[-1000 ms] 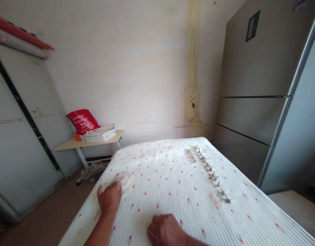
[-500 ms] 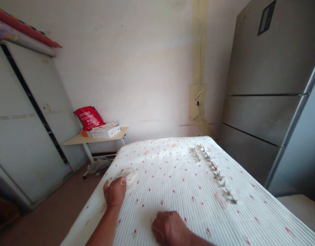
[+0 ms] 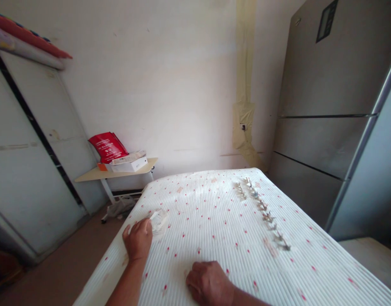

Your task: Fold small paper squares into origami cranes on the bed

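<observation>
My left hand (image 3: 138, 239) is at the left side of the bed, fingers curled, its thumb side against a crumpled clear plastic packet (image 3: 157, 220) with something whitish in it. Whether the fingers pinch the packet or something else is hidden behind the hand. My right hand (image 3: 209, 281) rests closed on the bed near its front middle, and the fingertips are hidden beneath it. A line of small grey and whitish pieces (image 3: 268, 217) stands along the right side of the bed. Beside its far end is a shorter line of pale pieces (image 3: 241, 191).
The bed cover (image 3: 211, 238) is white and ribbed with red dots. A grey refrigerator (image 3: 322, 97) stands to the right. At the left, a small table (image 3: 87, 174) carries a red bag (image 3: 108, 146) and a white box (image 3: 130, 165), near a pale cupboard (image 3: 39, 140).
My left hand has shifted slightly left, uncovering a little more of the plastic packet. My right hand stays closed in about the same place. The camera view has turned slightly.
</observation>
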Tool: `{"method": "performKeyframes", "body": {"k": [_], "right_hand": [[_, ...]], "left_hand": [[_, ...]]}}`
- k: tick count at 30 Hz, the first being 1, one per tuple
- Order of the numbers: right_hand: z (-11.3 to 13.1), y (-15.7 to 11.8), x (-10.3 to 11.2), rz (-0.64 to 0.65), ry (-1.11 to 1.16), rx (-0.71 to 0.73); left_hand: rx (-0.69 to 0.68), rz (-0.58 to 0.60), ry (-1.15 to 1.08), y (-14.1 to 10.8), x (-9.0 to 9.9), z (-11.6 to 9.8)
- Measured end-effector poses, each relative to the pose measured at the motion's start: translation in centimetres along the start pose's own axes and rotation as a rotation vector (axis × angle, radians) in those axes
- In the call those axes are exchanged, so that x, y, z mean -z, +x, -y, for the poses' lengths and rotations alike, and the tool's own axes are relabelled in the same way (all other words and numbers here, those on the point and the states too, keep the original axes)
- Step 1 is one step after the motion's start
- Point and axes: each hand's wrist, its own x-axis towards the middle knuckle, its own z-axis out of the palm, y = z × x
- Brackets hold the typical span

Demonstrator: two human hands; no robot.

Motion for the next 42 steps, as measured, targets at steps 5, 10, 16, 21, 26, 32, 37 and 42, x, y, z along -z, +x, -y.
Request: {"method": "performKeyframes", "body": {"k": [5, 10, 16, 21, 26, 32, 37, 42], "right_hand": [[-0.1, 0.0, 0.0, 0.011, 0.04, -0.009], [-0.2, 0.1, -0.2, 0.025, 0.022, 0.003], [0.0, 0.1, 0.4, 0.045, 0.029, -0.022], [-0.1, -0.1, 0.3, 0.071, 0.078, -0.036], [-0.3, -0.2, 0.0, 0.081, 0.172, -0.088], [-1.5, -0.3, 0.8, -0.04, 0.601, -0.266], [-4.4, -0.4, 0.7, -0.209, 0.865, -0.549], [-5.7, -0.5, 0.9, -0.307, 0.96, -0.727]], "left_hand": [[-0.024, -0.049, -0.029, 0.2, 1.2, 0.0], [-0.059, -0.088, -0.053, 0.2, 2.3, -0.2], [-0.111, -0.144, -0.092, 0.2, 3.6, -0.7], [-0.219, -0.267, -0.225, 0.3, 4.3, -1.5], [0.108, -0.13, -0.579, -0.8, 5.1, -5.2], [0.533, 0.205, -1.142, -2.9, 6.0, -9.6], [0.625, 0.299, -1.301, -3.9, 6.2, -10.6], [0.573, 0.386, -1.308, -5.1, 6.1, -12.0]]}}
